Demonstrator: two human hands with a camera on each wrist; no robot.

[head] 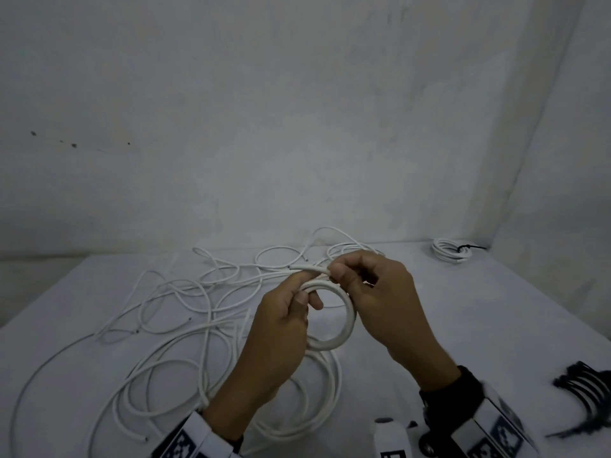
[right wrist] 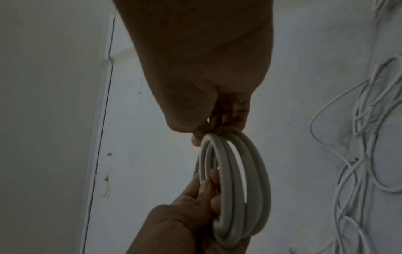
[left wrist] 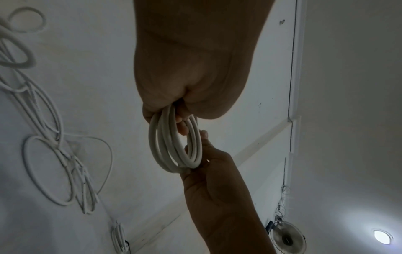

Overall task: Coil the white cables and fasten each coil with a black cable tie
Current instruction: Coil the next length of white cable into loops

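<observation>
A small coil of white cable [head: 351, 320] is held above the table between both hands. My left hand [head: 305, 297] grips the coil's left side, fingers curled round the turns [left wrist: 165, 146]. My right hand [head: 337, 271] pinches the coil's top, where the cable's free end [head: 304, 267] sticks out to the left. In the right wrist view the coil [right wrist: 230, 180] shows several turns. A bundle of black cable ties [head: 585, 398] lies at the right edge of the table. Loose white cables [head: 185, 325] sprawl in a tangle on the table's left and middle.
A finished white coil with a black tie [head: 450, 250] lies in the far right corner of the white table [head: 463, 309]. Walls stand close behind and to the right. A white object [head: 390, 438] sits at the near edge between my wrists.
</observation>
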